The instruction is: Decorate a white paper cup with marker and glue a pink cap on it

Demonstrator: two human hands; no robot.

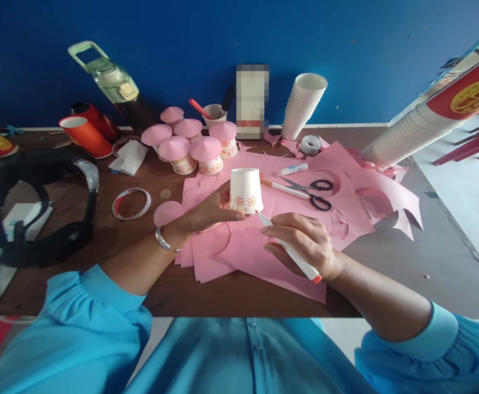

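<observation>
My left hand [214, 210] is closed around a white paper cup [245, 186], held upside down above pink paper. Orange-red flowers and short strokes are drawn around the cup's lower part. A white felt-tip marker [294, 254] with a red end is gripped in my right hand [309, 241], its tip at the cup's lower right edge. Sheets of pink paper [272, 251] lie under both hands. Behind them stand several decorated cups with pink cone tops [206, 148]. Scissors [317, 194], the marker's cap or another orange-white marker [286, 189], and a glue stick [294, 169] rest on the paper.
At the back are a cup of pens [214, 116], a propped phone [252, 104], a stack of white cups [305, 104] and a tape roll [310, 144]. A bottle [116, 82], a red cup [85, 137], a paper ring [131, 204] and a black headset strap [1, 202] occupy the left.
</observation>
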